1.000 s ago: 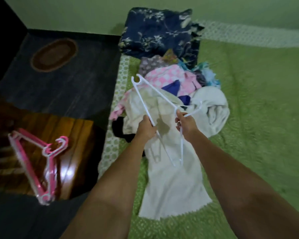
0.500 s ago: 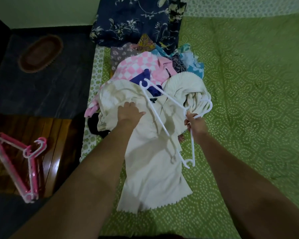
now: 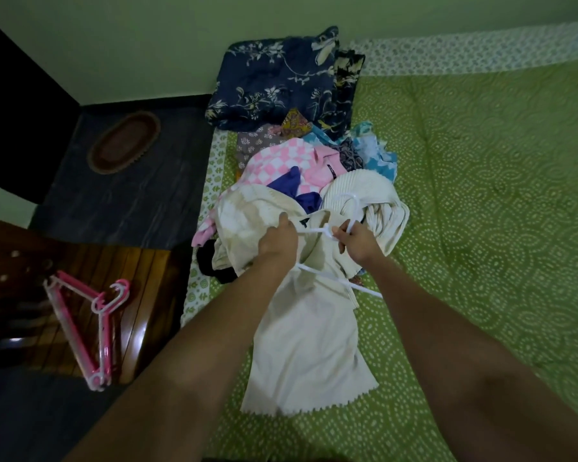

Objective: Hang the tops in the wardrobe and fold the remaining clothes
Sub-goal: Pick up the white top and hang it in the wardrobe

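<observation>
Now tucked into the cream top (image 3: 309,331), the white hanger (image 3: 339,228) is pinched by the right hand (image 3: 356,243); left hand (image 3: 277,240) grips cloth.

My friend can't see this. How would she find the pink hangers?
Start at the green bedspread and look off its left edge to the shiny wooden floor. The pink hangers lie there in a bundle, away from the clothes. The only other hanger is the white hanger, which is in the hands over the cream garment.
</observation>
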Action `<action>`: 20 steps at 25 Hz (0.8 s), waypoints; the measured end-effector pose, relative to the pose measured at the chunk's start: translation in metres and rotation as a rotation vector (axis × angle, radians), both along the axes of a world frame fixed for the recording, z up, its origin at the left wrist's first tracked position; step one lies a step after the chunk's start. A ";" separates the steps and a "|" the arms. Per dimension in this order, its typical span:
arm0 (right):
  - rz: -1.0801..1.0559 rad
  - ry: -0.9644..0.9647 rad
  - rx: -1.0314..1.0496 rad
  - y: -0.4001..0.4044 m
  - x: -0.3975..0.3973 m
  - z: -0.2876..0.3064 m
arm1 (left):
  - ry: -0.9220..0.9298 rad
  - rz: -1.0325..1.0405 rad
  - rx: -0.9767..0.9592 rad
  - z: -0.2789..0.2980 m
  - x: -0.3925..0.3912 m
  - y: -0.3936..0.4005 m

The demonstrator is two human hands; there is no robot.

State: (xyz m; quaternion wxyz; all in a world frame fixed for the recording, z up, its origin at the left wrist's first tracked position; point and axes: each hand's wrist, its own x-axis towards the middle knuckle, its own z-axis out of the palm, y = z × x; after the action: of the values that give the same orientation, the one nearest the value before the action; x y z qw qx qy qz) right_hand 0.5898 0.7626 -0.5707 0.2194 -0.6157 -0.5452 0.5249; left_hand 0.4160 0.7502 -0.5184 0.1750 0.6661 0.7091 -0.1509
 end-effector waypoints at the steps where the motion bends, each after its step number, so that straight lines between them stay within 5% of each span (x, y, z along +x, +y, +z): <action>1: 0.031 -0.009 0.011 0.001 -0.009 0.011 | 0.005 -0.032 -0.005 0.008 0.002 -0.005; 6: 0.049 -0.034 0.035 -0.007 -0.016 0.051 | -0.027 0.147 -0.002 0.055 -0.037 -0.025; 13: -0.048 0.006 0.156 -0.048 -0.032 0.112 | 0.333 -0.097 0.127 0.127 -0.025 -0.040; 20: -0.068 0.091 0.301 -0.066 -0.062 0.212 | 0.154 -0.148 0.316 0.221 -0.007 -0.075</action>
State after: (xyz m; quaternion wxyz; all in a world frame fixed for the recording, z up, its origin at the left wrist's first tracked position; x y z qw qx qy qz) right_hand 0.5277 0.6967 -0.3589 0.3516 -0.5694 -0.5860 0.4568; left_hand 0.4086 0.6747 -0.2973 0.0019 0.7220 0.6845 -0.1006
